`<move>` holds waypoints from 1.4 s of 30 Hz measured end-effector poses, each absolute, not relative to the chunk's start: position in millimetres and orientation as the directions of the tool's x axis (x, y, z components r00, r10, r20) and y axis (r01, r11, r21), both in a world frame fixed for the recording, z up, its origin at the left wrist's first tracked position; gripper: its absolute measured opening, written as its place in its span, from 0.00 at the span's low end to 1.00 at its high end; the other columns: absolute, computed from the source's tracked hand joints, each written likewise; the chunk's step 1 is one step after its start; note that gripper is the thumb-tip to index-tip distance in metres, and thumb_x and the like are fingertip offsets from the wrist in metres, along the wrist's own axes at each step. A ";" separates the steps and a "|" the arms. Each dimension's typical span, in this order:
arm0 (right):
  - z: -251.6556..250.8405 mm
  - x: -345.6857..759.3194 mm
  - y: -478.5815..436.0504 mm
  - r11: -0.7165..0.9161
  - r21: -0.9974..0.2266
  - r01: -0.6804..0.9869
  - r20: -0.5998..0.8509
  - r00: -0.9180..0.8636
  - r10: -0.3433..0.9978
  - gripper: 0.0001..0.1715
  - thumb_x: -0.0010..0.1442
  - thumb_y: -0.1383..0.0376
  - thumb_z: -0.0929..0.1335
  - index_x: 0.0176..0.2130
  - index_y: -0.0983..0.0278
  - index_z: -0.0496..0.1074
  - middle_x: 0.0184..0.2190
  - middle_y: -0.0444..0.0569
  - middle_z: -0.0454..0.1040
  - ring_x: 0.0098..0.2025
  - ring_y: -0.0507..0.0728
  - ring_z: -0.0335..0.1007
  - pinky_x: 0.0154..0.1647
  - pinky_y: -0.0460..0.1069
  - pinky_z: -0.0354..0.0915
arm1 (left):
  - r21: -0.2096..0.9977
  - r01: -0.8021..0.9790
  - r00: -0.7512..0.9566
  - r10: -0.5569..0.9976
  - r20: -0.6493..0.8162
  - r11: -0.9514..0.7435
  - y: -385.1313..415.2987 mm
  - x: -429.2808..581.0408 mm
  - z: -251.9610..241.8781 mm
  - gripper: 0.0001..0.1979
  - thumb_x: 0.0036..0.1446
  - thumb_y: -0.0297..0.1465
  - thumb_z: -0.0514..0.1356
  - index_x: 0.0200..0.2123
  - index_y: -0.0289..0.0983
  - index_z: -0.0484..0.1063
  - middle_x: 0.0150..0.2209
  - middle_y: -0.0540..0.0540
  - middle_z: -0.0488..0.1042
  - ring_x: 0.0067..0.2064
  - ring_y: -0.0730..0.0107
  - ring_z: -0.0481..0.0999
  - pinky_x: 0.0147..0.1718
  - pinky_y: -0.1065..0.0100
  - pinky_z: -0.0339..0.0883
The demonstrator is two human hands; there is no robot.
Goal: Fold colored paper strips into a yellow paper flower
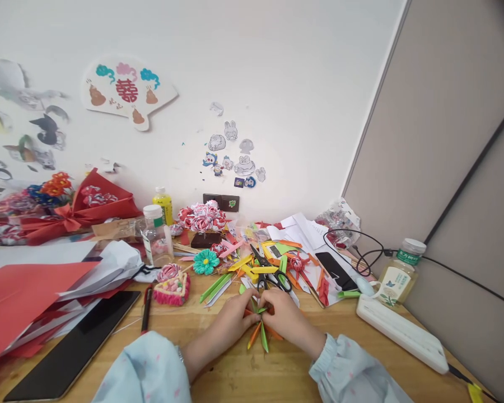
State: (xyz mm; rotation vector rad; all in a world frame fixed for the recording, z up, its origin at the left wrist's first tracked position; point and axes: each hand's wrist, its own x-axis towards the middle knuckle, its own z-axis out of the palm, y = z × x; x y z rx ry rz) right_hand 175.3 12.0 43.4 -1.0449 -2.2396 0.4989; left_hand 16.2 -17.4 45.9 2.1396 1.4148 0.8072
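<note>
Your left hand point(231, 318) and right hand point(286, 318) cover the centre of the spiky green-and-orange folded-paper piece point(264, 338), so you cannot see how its points join, or exactly where your fingers press. Your pale blue sleeves point(147, 366) with pink marks run off the bottom edge. A folded yellow paper strip point(264, 270) hides part of the black-handled metal scissors point(259, 256). The left edge cuts off the big red paper sheet point(29, 302). Small print on the clear, green-banded plastic bottle point(397, 282) is unreadable to you.
</note>
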 end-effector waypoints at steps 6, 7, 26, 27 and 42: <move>41.6 174.6 11.5 0.599 -0.569 0.564 0.343 -0.499 0.796 0.10 0.42 0.79 0.66 0.23 0.64 0.68 0.24 0.41 0.66 0.28 0.51 0.60 0.29 0.43 0.53 | 0.573 0.692 0.430 0.888 0.160 -0.439 -17.1 14.2 56.5 0.07 0.51 0.26 0.57 0.32 0.38 0.75 0.31 0.49 0.78 0.33 0.66 0.73 0.32 0.72 0.62; 42.0 174.7 11.0 0.598 -0.568 0.566 0.342 -0.499 0.796 0.10 0.42 0.78 0.66 0.23 0.64 0.68 0.24 0.41 0.66 0.28 0.51 0.60 0.29 0.43 0.53 | 0.561 0.702 0.433 0.889 0.152 -0.438 -16.6 14.0 56.9 0.07 0.51 0.27 0.57 0.32 0.37 0.75 0.30 0.49 0.78 0.33 0.66 0.73 0.32 0.72 0.61; 52.1 185.3 12.9 0.622 -0.557 0.551 0.262 -0.594 0.761 0.09 0.41 0.77 0.65 0.22 0.64 0.69 0.22 0.40 0.68 0.27 0.50 0.63 0.28 0.42 0.54 | 0.347 0.760 0.520 0.835 0.180 -0.549 -12.0 11.8 41.4 0.07 0.57 0.30 0.55 0.34 0.39 0.73 0.34 0.46 0.76 0.38 0.63 0.72 0.37 0.67 0.60; 53.2 185.3 12.0 0.633 -0.547 0.548 0.268 -0.602 0.752 0.09 0.41 0.77 0.65 0.22 0.64 0.69 0.22 0.40 0.67 0.27 0.50 0.62 0.28 0.43 0.54 | 0.340 0.763 0.519 0.835 0.183 -0.549 -12.6 11.8 42.1 0.07 0.57 0.30 0.54 0.34 0.40 0.73 0.34 0.46 0.76 0.38 0.63 0.72 0.37 0.67 0.60; 56.2 184.8 9.1 0.666 -0.484 0.567 0.298 -0.609 0.735 0.04 0.51 0.71 0.68 0.27 0.64 0.71 0.26 0.43 0.71 0.32 0.53 0.66 0.33 0.45 0.57 | 0.292 0.802 0.471 0.853 0.225 -0.520 -15.6 16.0 36.6 0.08 0.57 0.30 0.54 0.33 0.37 0.74 0.35 0.42 0.77 0.38 0.60 0.73 0.38 0.63 0.62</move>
